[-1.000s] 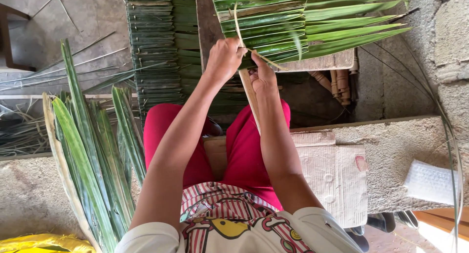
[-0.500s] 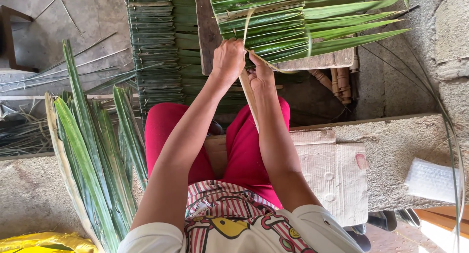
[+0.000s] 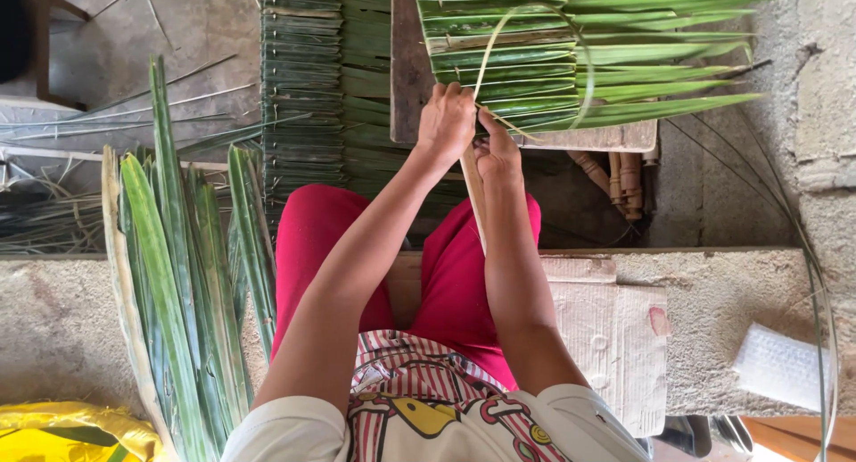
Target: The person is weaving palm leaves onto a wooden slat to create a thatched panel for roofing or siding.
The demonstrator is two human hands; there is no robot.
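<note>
Green palm leaves point(image 3: 571, 61) lie folded on the table point(image 3: 406, 78); left hand point(image 3: 448, 121) and right hand point(image 3: 497, 152) pinch a pale strip point(image 3: 499, 43) looping above them.

Grey concrete floor point(image 3: 192, 20), rough concrete ledge point(image 3: 722, 292), dark wooden stool point(image 3: 49, 52) top left, bright daylight.

Loose palm leaves point(image 3: 183, 292) stacked upright at the left, against a concrete ledge point(image 3: 713, 310). Finished woven panels point(image 3: 303, 87) piled on the floor beyond. Yellow bag point(image 3: 62, 433) in the lower left corner. Flattened cardboard point(image 3: 615, 337) on the ledge, white foam pad point(image 3: 780, 366) further right. Dark stool point(image 3: 45, 47) at upper left.
</note>
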